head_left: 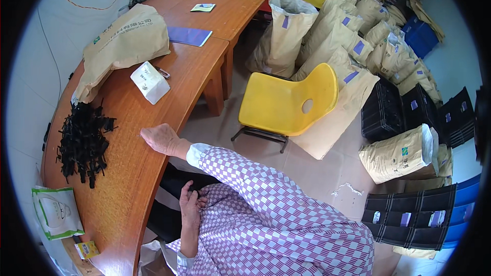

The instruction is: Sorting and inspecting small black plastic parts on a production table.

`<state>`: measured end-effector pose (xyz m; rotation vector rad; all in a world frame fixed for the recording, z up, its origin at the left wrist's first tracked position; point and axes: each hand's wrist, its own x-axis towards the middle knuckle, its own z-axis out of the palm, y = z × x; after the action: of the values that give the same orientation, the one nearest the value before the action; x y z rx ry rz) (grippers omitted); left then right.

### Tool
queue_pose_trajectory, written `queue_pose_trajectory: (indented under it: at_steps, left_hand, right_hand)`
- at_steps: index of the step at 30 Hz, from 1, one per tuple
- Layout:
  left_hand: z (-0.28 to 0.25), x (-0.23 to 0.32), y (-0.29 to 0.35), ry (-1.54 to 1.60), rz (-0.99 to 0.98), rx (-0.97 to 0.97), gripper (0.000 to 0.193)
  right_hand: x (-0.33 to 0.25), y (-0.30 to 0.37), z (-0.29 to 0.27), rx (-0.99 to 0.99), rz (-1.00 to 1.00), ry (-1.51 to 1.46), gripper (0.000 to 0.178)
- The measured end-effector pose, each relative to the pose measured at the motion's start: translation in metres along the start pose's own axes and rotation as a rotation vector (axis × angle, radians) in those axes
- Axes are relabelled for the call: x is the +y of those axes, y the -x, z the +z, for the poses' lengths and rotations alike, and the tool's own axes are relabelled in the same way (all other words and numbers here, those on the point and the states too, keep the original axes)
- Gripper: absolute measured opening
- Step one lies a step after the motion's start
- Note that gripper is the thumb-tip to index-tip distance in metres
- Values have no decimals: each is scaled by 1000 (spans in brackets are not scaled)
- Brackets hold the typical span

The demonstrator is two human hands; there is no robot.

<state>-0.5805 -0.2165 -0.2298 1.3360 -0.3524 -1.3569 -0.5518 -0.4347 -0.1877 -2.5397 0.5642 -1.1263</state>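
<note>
My right hand [162, 139] is over the near edge of the wooden desk [130, 174], its fingers pinched together at a thin tip too small to name. My left hand [191, 207] rests near my lap, fingers loosely curled and apart, with nothing visible in it. Left of my right hand lies a heap of small black pieces with thin strands [84, 143]. It spreads beside the mouth of a large brown paper sack [125, 36] lying on its side. A white paper packet with handwriting [150, 83] lies past my right hand, next to a small metal-looking tool [162, 73].
A purple sheet [189, 36] and a small leaflet [203, 7] lie farther along the desk. Nearer are a green-edged white bag [57, 213] and a yellow packet [87, 249]. A yellow chair [279, 99], upright paper sacks [286, 30] and black crates [409, 217] occupy the floor to the right.
</note>
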Motion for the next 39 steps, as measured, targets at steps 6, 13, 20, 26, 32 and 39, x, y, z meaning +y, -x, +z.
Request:
queue_pose_trajectory:
  at_steps: [6,13,20,26,32,39]
  left_hand:
    - [2,0,-9,-71,-11,7,36]
    - [-6,-1,-2,-69,-23,20,37]
    - [-1,9,6,-273,6,-55,40]
    - [-5,7,41,-315,57,79,33]
    - [-22,-2,72,-18,105,203,30]
    - [-36,6,100,577,296,184,33]
  right_hand:
    - [5,-1,-5,18,-12,16,10]
    - [-5,2,5,55,-25,-35,13]
    - [13,-4,4,89,-187,55,6]
    - [20,-6,10,109,-106,86,7]
    - [0,11,-7,-90,93,-528,14]
    - [-89,123,-40,-797,439,-1365,45]
